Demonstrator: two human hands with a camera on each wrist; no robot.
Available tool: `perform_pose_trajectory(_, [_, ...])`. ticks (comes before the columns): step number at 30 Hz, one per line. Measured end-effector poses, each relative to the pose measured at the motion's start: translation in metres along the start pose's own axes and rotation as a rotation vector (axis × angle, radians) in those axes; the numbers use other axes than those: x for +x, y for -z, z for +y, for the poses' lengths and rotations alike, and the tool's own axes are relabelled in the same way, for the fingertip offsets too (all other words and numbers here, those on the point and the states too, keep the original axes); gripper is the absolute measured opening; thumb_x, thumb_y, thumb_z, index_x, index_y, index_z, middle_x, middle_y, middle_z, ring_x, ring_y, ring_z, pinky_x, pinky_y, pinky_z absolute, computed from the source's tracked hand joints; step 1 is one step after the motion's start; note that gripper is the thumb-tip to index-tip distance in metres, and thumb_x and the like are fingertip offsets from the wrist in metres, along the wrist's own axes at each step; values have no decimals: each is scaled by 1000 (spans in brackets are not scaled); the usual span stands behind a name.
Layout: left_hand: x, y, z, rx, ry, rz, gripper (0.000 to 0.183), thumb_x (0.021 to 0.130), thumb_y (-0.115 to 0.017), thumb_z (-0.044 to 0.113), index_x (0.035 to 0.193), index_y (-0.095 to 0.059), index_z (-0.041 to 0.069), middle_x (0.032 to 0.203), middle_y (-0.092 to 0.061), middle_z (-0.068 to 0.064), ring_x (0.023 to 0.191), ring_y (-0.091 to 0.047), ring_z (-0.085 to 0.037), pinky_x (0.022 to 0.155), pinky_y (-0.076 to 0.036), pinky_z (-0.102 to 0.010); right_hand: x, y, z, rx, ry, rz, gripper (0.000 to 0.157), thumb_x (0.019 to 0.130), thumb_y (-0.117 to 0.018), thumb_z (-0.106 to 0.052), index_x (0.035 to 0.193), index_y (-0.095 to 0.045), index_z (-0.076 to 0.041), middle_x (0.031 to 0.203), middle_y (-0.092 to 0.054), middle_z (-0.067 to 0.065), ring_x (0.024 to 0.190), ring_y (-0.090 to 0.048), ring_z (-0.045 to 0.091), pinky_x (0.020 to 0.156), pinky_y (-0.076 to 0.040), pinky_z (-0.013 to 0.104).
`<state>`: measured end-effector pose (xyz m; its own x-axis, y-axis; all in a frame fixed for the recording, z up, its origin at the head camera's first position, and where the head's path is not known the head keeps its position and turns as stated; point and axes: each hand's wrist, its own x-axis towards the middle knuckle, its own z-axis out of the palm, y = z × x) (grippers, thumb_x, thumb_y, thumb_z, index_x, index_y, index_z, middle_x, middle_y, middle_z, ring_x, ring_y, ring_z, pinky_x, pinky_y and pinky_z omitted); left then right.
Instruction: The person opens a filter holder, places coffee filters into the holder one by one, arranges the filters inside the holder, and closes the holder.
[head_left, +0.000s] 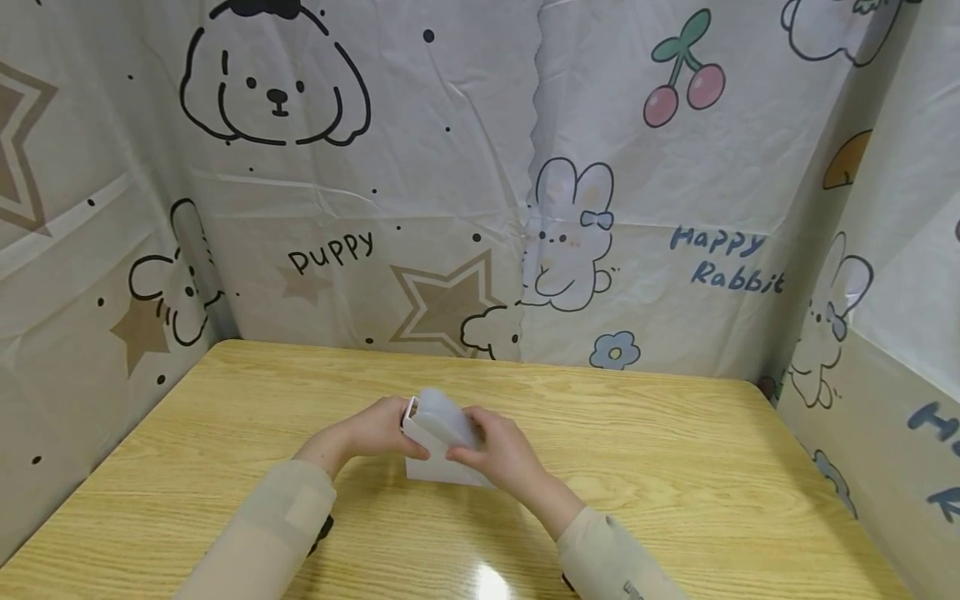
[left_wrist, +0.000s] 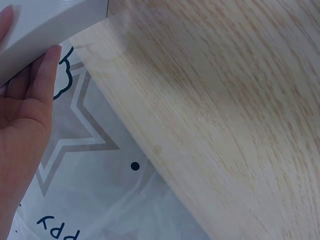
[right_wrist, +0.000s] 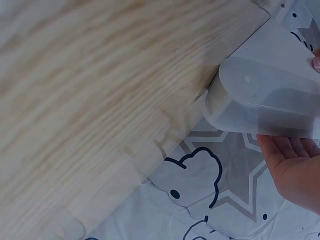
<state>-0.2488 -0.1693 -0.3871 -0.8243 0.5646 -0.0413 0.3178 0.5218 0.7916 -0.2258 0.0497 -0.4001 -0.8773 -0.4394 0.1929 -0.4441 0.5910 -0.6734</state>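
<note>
A white box (head_left: 450, 469) stands on the table in the middle of the head view, with a frosted, see-through plastic container (head_left: 442, 414) slanting across its top. The left hand (head_left: 382, 429) grips the box at its upper left end, thumb on the near side. In the left wrist view, the fingers lie along the edge of the white box (left_wrist: 55, 32). My right hand (head_left: 502, 450) holds the frosted container from the right, thumb at the front. Fingers bear on the underside of that round-ended container (right_wrist: 265, 100) in the right wrist view. What the container holds cannot be made out.
The wood-grain table (head_left: 645, 467) extends around both hands. Behind it hangs a pale printed curtain (head_left: 420, 192) with cartoon animals, and more printed cloth closes off the left and right sides. A bright reflection lies near the table's front.
</note>
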Motion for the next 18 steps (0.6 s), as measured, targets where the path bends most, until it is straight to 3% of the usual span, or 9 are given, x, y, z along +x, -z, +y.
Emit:
perform_pose_trajectory(10, [-1, -2, -2, -40, -4, -9, 41, 73, -76, 8, 111, -61, 0, 104, -67, -13, 90, -62, -16, 78, -51, -29, -2, -4, -3, -60, 3, -10, 50, 80, -73, -27, 121, -56, -3, 111, -65, 10, 95, -62, 21, 79, -52, 35])
perform_pose_trajectory(18, [-2, -4, -6, -51, -26, -21, 39, 74, -76, 7, 110, -62, 0, 105, -67, -13, 90, -62, -15, 77, -51, -29, -2, -2, -4, -196, -24, -41, 50, 80, -73, -30, 120, -57, -4, 109, -66, 9, 92, -62, 20, 77, -52, 34])
